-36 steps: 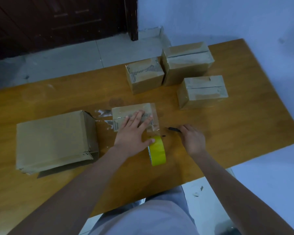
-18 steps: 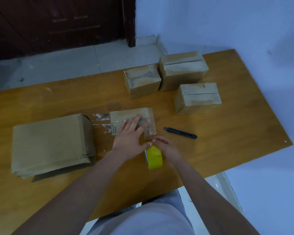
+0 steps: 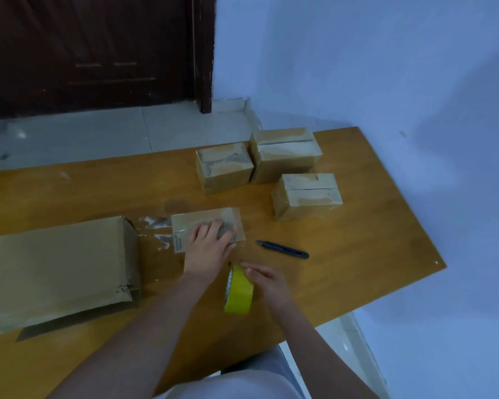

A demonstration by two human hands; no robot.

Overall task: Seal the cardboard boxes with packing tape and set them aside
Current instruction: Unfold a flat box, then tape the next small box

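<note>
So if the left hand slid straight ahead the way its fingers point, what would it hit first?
Probably nothing soon: the left hand lies flat on the small cardboard box, fingers aimed up-right toward bare table; the printed box may be next, though depth is unclear.

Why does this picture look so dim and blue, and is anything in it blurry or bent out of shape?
Head view: dim light with a blue cast on the wall; the table edges bow, a wide-angle effect; the left hand on the small box is smeared by motion; the right hand by the yellow tape roll is soft; soft shadows; shiny tape patches on the far boxes.
</note>
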